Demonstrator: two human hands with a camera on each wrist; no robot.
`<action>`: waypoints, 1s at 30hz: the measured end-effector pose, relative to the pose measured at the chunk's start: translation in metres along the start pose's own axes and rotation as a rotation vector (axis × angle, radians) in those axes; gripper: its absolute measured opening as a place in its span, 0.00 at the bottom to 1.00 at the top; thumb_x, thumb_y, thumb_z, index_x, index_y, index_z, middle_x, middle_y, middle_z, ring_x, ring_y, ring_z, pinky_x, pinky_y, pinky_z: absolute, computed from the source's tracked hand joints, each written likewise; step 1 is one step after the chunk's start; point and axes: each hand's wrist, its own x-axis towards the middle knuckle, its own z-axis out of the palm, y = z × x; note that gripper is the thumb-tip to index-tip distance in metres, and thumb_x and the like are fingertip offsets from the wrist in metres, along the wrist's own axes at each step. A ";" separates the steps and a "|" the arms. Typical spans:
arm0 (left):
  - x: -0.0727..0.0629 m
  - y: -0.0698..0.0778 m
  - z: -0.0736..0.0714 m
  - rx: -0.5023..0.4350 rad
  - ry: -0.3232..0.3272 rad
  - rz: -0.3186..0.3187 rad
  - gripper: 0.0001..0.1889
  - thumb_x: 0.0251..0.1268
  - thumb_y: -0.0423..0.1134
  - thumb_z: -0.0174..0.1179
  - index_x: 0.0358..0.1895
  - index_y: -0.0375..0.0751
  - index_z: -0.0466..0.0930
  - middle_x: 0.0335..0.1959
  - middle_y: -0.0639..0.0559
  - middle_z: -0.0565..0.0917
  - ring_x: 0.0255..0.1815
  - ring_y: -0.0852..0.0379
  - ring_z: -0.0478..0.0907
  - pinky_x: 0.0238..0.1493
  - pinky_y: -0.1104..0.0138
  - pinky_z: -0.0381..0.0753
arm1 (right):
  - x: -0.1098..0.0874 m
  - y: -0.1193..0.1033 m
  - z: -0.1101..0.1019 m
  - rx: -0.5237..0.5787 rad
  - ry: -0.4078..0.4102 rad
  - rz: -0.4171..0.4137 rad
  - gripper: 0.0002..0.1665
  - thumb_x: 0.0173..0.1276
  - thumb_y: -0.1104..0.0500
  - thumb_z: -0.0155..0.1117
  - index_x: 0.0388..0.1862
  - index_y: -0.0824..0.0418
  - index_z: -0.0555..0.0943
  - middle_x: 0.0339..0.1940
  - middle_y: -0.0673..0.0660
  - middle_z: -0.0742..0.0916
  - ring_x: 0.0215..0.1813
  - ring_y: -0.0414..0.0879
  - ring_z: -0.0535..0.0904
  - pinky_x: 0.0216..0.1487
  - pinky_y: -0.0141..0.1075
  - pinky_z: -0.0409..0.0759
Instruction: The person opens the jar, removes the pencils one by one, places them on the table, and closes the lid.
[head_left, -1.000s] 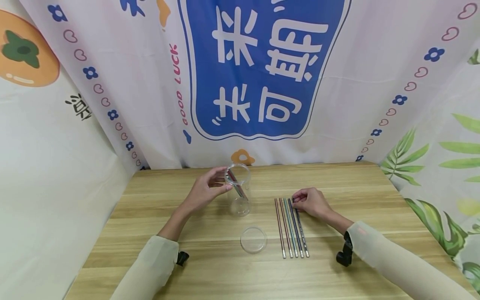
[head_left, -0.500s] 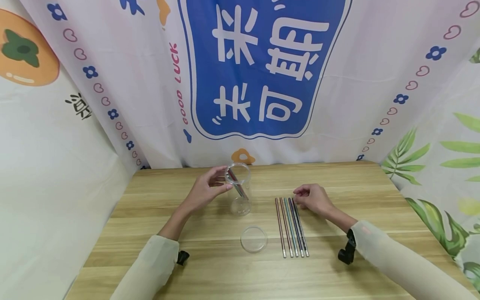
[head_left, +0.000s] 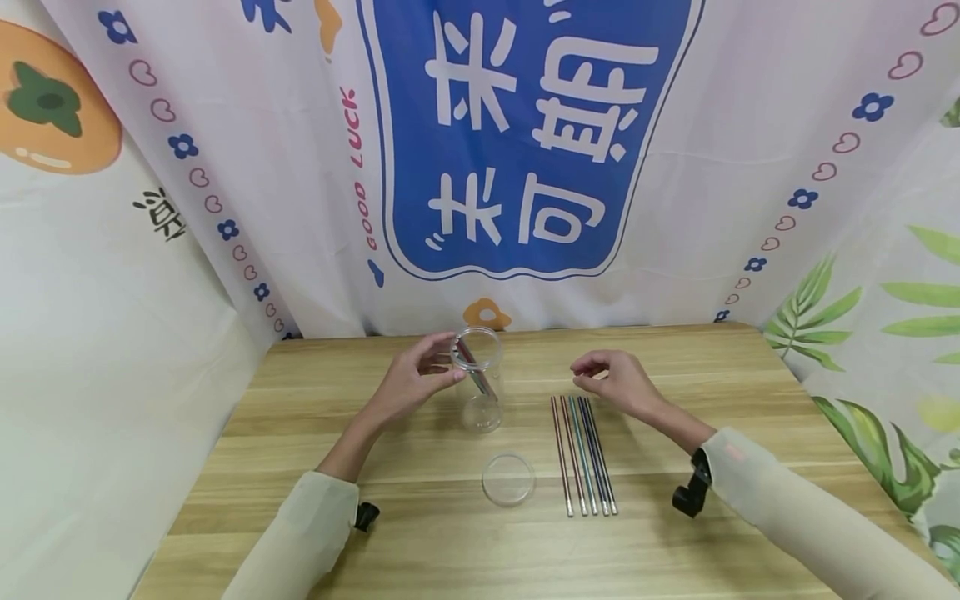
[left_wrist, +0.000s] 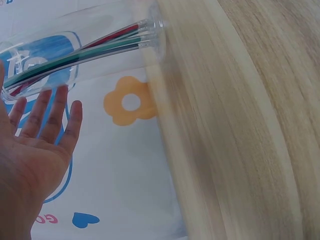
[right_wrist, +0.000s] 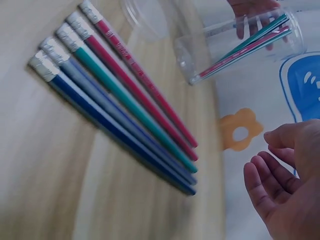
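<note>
A clear plastic jar [head_left: 491,387] stands upright on the table with several pencils [head_left: 477,373] leaning inside it. My left hand [head_left: 408,379] holds the jar near its rim, thumb on the near side and fingers on the far side. Several pencils, red, teal and blue, lie side by side to the right of the jar; the teal pencil [head_left: 582,450] is in the middle. Above their far ends hovers my right hand [head_left: 622,385], fingers loosely bent and holding nothing. In the right wrist view that hand [right_wrist: 285,180] is apart from the pencils, whose metal-banded ends [right_wrist: 45,66] point away from it.
A round clear lid [head_left: 508,480] lies flat on the wooden table [head_left: 420,517], between the jar and the near ends of the pencil row. A printed cloth [head_left: 315,275] hangs right behind the table's far edge.
My right hand has let go of the rightmost dark pencil, which now lies closer to its neighbour. The hand has risen away toward the far side. My left hand and the jar stay put.
</note>
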 end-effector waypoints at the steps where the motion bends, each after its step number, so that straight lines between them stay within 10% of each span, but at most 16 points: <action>1: 0.000 0.000 0.000 0.001 0.000 -0.001 0.33 0.68 0.39 0.74 0.74 0.41 0.73 0.63 0.39 0.84 0.59 0.41 0.85 0.65 0.45 0.84 | 0.001 -0.003 0.000 0.003 -0.001 -0.013 0.10 0.71 0.64 0.73 0.50 0.62 0.89 0.43 0.55 0.91 0.47 0.49 0.87 0.43 0.33 0.89; 30: 0.002 0.003 0.003 -0.001 0.016 -0.032 0.32 0.68 0.40 0.74 0.74 0.42 0.75 0.60 0.41 0.85 0.58 0.43 0.86 0.61 0.52 0.87 | 0.037 -0.092 -0.004 0.049 -0.028 -0.322 0.10 0.71 0.66 0.73 0.50 0.62 0.90 0.47 0.58 0.92 0.47 0.49 0.89 0.47 0.43 0.92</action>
